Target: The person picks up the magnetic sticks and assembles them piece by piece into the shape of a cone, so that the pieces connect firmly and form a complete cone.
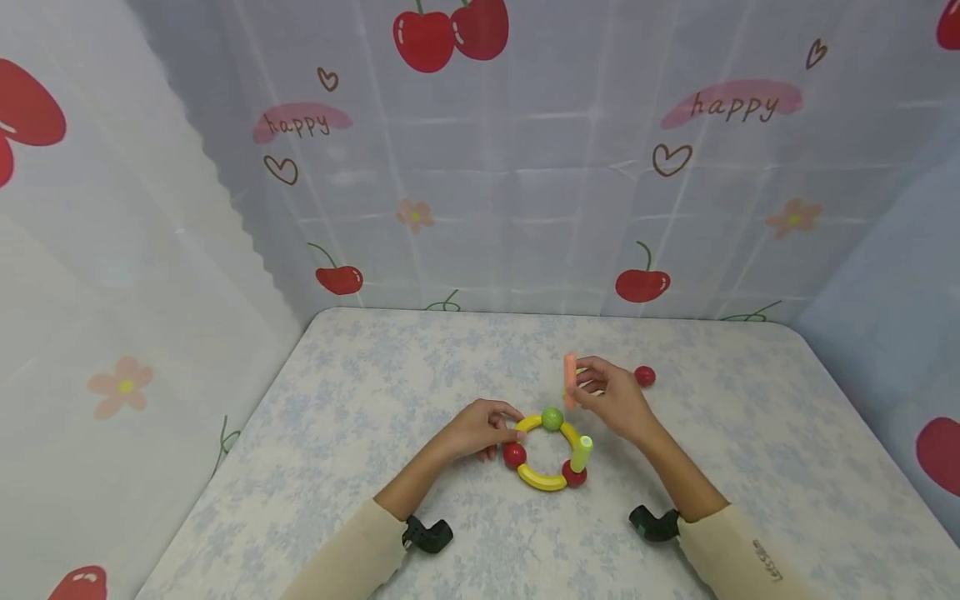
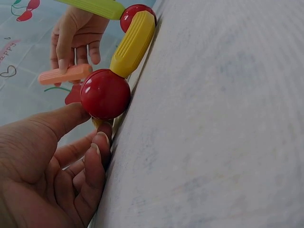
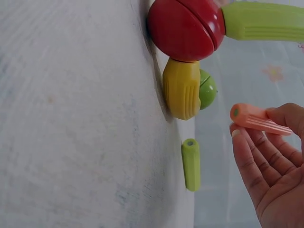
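A ring of yellow curved rods (image 1: 542, 481) and balls lies on the table. It has a green ball (image 1: 552, 418) at the far side, a red ball (image 1: 514, 455) at left and another red ball (image 1: 575, 477) at near right. From the near-right ball a light green rod (image 1: 582, 452) stands up. My left hand (image 1: 474, 430) pinches the left yellow curved rod beside the left red ball, its thumb right at that ball. Between thumb and fingers, my right hand (image 1: 618, 402) holds an orange rod (image 1: 570, 377) upright, raised beyond the green ball.
A loose red ball (image 1: 644, 376) sits behind the right hand. Another light green rod (image 3: 191, 165) lies on the table in the right wrist view. The patterned tabletop (image 1: 360, 375) meets printed curtains (image 1: 480, 183) at the back and sides.
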`<state>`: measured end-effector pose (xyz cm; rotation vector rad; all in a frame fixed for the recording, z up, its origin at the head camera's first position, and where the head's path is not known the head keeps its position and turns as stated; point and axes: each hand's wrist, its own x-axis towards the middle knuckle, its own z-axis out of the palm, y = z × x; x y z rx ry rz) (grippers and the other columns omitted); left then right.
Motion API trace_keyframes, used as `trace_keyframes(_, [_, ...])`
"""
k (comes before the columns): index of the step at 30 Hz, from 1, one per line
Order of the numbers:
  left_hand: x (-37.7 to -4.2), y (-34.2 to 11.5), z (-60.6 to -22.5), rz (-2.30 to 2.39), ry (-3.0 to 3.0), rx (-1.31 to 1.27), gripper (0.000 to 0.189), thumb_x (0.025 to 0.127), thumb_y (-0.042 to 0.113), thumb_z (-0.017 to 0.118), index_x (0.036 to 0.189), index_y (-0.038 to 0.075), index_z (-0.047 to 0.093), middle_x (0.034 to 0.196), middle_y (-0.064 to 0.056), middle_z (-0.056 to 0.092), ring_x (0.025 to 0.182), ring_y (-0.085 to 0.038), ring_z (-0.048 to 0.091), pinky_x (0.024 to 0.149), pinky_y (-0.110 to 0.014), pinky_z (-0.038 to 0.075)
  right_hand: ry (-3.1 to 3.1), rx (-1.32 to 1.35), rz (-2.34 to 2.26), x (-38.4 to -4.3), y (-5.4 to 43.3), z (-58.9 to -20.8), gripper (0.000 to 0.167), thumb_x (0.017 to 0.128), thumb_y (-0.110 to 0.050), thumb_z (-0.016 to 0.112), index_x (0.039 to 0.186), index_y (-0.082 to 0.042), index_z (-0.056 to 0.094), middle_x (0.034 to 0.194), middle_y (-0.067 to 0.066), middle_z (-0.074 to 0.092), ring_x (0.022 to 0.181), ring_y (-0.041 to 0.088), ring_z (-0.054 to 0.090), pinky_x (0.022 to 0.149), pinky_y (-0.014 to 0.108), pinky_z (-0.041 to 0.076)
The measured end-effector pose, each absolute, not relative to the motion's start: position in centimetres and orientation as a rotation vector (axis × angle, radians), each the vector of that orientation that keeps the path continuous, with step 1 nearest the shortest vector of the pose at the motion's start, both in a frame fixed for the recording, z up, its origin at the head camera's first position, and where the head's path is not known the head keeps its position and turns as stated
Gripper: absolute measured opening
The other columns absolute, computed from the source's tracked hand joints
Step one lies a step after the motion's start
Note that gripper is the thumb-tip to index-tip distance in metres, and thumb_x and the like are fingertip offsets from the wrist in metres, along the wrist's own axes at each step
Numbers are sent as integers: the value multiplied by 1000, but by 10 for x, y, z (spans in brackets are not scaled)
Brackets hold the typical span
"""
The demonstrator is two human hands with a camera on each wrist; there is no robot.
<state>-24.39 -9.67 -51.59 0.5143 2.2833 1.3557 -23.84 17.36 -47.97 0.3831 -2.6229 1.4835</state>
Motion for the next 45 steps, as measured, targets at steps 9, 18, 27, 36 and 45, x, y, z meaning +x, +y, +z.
trace_keyframes(9, [-243,-97,-517,1354,2280,509,29,93,26,77,119,15,72,67,-3,64,44,-15,55,42,-23,45,-2618,420,1538,-234,168,-483,39,91,-9,78,127,-5,64,107,12,74,91,26,73,73,30,60])
trace_keyframes(18, [-244,-96,-516,1366,2279,504,28,92,26,78,117,15,73,66,-3,64,44,-15,55,41,-23,45,-2581,549,1463,-233,164,-483,40,89,-7,79,126,-5,65,109,13,75,94,27,74,80,39,61])
trace_keyframes(27, [-244,-96,-516,1368,2283,509,27,92,27,78,117,15,73,66,-4,64,43,-15,55,41,-23,45,-2578,588,1428,-232,162,-483,37,87,-3,79,122,-6,66,108,11,75,94,27,74,80,39,61])
trace_keyframes(36, [-245,-96,-516,1366,2292,531,27,93,26,77,117,14,73,65,-3,64,43,-14,54,41,-23,45,-2581,618,1400,-233,162,-483,34,87,-4,80,119,-8,68,106,7,76,93,24,73,76,33,60])
trace_keyframes(45, [-244,-96,-516,1364,2287,529,27,93,26,77,117,14,73,65,-3,63,43,-14,54,41,-23,45,-2610,644,1366,-231,164,-481,33,87,-5,80,118,-6,69,107,6,75,93,24,73,70,28,58])
